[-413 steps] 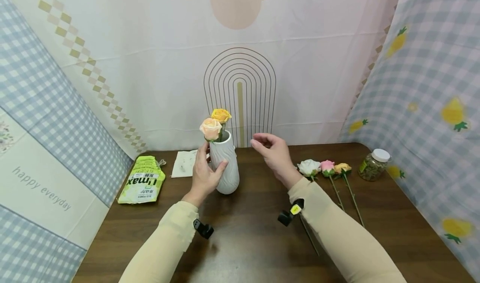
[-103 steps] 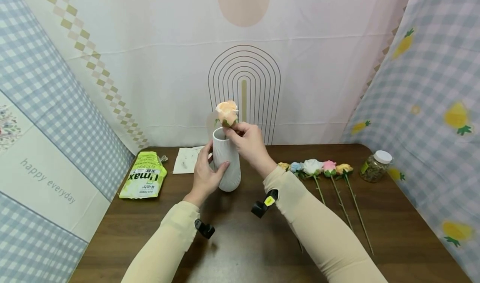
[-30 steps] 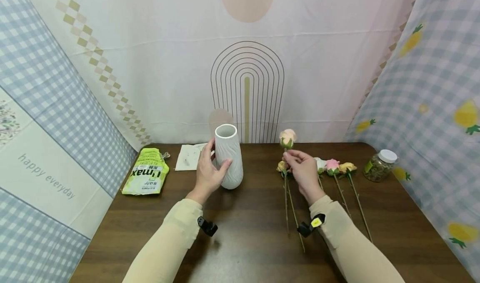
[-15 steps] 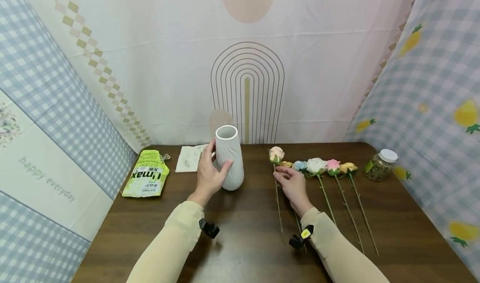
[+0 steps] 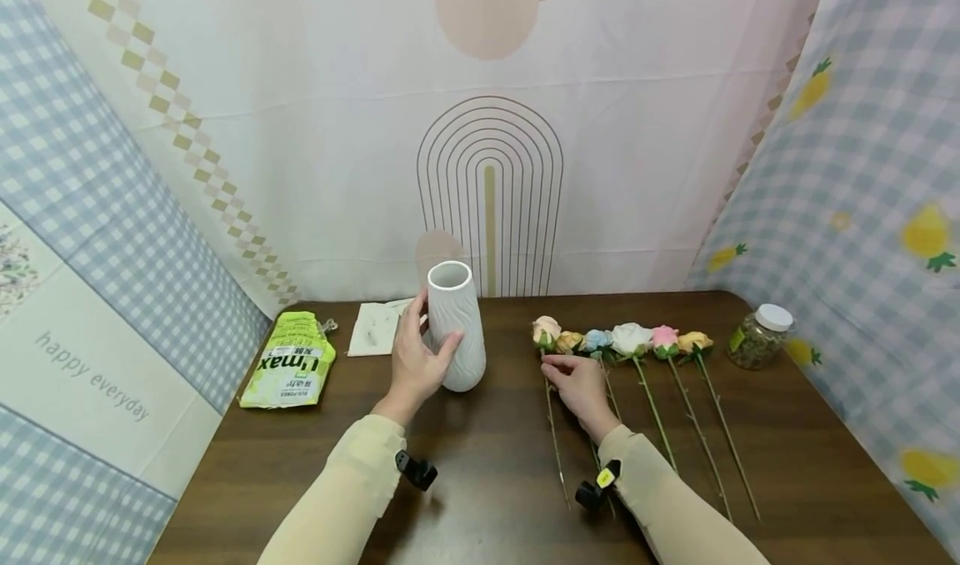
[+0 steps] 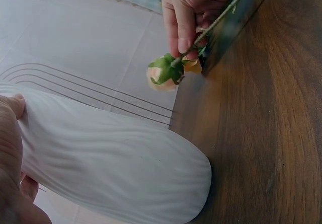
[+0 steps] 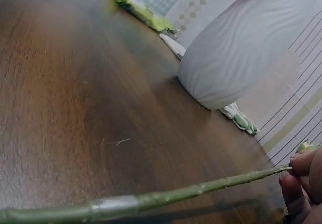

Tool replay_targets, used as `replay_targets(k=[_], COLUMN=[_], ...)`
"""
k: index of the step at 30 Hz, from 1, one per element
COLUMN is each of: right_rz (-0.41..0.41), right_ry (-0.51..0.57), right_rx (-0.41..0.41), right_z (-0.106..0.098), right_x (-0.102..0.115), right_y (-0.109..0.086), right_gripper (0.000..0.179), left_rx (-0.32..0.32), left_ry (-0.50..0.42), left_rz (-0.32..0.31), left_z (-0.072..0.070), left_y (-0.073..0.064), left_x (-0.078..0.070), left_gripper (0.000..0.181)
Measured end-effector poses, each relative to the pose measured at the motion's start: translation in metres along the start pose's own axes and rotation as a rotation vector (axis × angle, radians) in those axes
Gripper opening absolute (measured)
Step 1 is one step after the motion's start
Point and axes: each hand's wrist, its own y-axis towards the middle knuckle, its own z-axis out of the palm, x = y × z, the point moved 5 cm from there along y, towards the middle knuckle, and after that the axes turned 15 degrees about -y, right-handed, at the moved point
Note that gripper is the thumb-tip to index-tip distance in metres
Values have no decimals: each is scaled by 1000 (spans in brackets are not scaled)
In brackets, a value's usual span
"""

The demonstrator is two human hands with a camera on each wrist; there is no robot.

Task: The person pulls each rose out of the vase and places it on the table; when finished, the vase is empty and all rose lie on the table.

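Note:
A white ribbed vase (image 5: 459, 332) stands upright on the dark wooden table, its mouth showing no flowers. My left hand (image 5: 417, 362) grips its left side, thumb across the front. To the right, my right hand (image 5: 581, 388) pinches the stem of a peach rose (image 5: 546, 332) just below the bloom, low over the table. The left wrist view shows the fingertips (image 6: 184, 45) at the stem under the green sepals. Beside it lie a small yellow rose (image 5: 568, 342), a blue rose (image 5: 597, 341), a white rose (image 5: 632, 339), a pink rose (image 5: 664, 340) and an orange-yellow rose (image 5: 694, 342).
A green snack-like bag (image 5: 291, 361) lies at the table's left, with a white cloth or tissue (image 5: 373, 329) behind the vase. A white-lidded jar (image 5: 761, 337) of dried green bits stands at the back right. Patterned cloth hangs along the back and sides.
Over these frames the peach rose left the vase's mouth and came down to the right, ending at the left end of the flower row. My left hand has stayed on the vase.

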Motion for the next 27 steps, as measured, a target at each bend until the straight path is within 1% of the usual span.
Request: replay_targets(k=[3,8,10,14,18,27], right_rz=[-7,-12,-23,-47,-52,-76], right_ry=[-64,-213,-251,-260,-277,-329], right_rx=[14,33,41,49,42,32], right_z=[2,2,2,1,0,2], right_x=[0,-2,-2,1,1,-5], right_y=[2,4,4,5,4,1], right_gripper=[17,13,13,13,12,11], left_rx=[-2,1,-1,-4,3,-1], left_ry=[-3,0,-1,-8,-3,6], left_rz=[8,16,20,28,30,-4], left_z=[0,-1,-1,-2,-1,0], left_y=[1,2,2,5,5,0], left_x=[-1,-2,-2,-2,-2,2], left_gripper=[77,77,78,78,78,76])
